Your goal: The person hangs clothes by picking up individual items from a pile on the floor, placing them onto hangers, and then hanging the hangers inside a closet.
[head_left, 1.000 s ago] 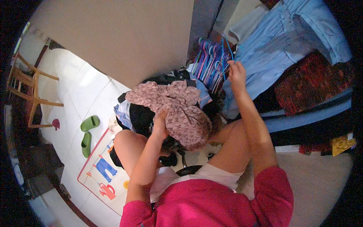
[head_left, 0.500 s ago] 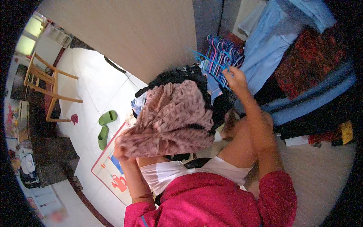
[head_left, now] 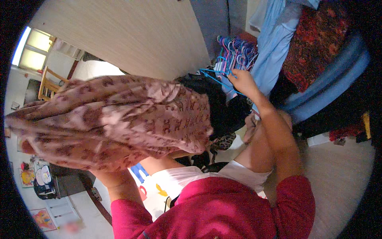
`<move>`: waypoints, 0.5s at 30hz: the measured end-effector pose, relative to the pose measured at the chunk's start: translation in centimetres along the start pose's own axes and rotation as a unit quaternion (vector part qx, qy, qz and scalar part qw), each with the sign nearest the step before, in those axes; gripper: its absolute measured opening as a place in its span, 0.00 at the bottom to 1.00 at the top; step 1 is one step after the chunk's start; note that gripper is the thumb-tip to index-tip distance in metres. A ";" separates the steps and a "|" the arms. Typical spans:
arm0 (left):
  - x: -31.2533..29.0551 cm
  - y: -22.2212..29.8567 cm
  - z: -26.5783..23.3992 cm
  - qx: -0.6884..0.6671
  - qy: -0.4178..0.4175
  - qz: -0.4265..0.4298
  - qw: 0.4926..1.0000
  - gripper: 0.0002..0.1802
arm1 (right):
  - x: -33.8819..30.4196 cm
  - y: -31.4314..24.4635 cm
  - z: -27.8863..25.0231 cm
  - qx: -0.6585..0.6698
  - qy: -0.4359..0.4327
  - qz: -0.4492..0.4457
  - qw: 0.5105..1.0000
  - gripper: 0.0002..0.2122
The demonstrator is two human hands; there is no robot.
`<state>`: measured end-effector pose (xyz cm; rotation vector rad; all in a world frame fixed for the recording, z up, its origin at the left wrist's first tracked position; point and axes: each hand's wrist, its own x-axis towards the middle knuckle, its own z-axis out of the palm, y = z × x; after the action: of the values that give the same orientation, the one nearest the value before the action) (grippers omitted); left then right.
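Hands (head_left: 242,82) near pale panel (head_left: 131,36): right closed around hanger (head_left: 215,71), left's grip unclear under garment (head_left: 123,123)

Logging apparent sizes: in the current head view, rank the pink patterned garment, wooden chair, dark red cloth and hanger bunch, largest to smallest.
1. Pink patterned garment
2. Dark red cloth
3. Hanger bunch and wooden chair: too alike to rank, with the garment partly hiding the chair.

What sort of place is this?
Likely a room in a home, judging by the pink patterned garment, the bunched coloured hangers and the wooden chair at left.
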<state>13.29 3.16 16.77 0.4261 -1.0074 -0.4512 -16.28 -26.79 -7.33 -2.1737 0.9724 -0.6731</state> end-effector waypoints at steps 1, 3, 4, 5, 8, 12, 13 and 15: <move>0.8 -0.5 -0.4 0.078 0.014 -0.010 0.997 0.23 | 0.0 0.9 0.2 -0.008 0.004 0.001 1.000 0.13; 2.3 -2.6 -1.5 0.248 0.036 -0.053 0.967 0.20 | 0.0 2.0 -0.3 -0.033 0.014 0.013 0.999 0.13; 2.9 -2.4 -1.7 0.343 0.040 -0.085 0.935 0.18 | 0.1 1.8 -0.2 -0.025 0.015 0.010 1.000 0.13; 3.5 -2.7 -2.1 0.423 0.039 -0.124 0.897 0.17 | 0.4 1.8 -0.3 -0.038 0.024 -0.002 0.999 0.13; 2.6 -5.9 -7.5 0.570 0.010 -0.267 0.777 0.14 | 0.2 1.6 -0.6 -0.041 0.022 0.013 0.999 0.13; -6.5 -7.2 -21.9 0.819 -0.189 -0.333 0.427 0.10 | 0.1 1.2 -0.3 -0.064 -0.023 0.020 0.998 0.13; -8.4 -8.7 -21.6 0.818 -0.176 -0.384 0.390 0.09 | -0.3 1.0 -1.3 -0.089 -0.041 0.041 0.994 0.13; -12.1 -11.5 -19.7 0.856 -0.127 -0.403 0.299 0.12 | -0.9 0.7 -2.5 -0.110 -0.046 0.056 0.991 0.13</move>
<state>23.06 2.81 -7.14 3.0740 -1.1472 -0.0568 -18.81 -27.38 -6.35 -2.2966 1.1574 -0.4259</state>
